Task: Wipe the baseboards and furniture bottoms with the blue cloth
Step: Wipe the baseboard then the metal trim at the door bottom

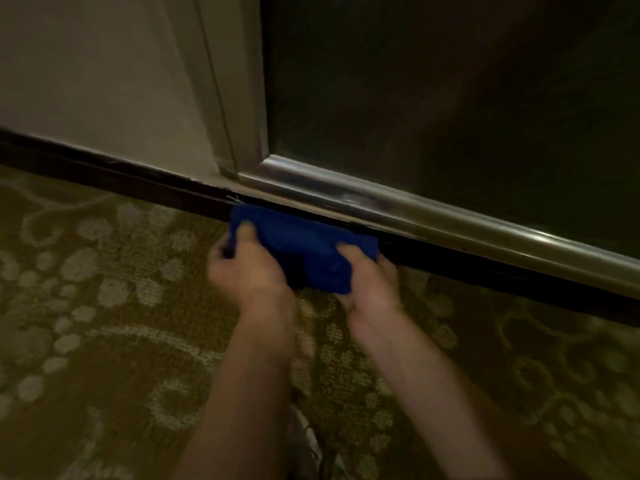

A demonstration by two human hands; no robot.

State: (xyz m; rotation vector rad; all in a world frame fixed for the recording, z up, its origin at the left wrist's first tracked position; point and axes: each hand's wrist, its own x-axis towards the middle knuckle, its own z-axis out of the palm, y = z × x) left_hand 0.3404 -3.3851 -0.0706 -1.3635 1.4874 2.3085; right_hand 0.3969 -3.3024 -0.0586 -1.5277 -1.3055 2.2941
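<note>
A folded blue cloth is stretched between both hands at the foot of the wall. My left hand grips its left end with the thumb on top. My right hand grips its right end. The cloth's far edge lies against the dark baseboard, which runs diagonally from the left edge down to the right. Directly above the cloth is a shiny metal bottom rail of a dark panel. The image is dim and slightly blurred.
A dark framed panel or mirror fills the upper right, with a metal upright beside a beige wall. Patterned olive carpet covers the floor. A shoe shows between my forearms.
</note>
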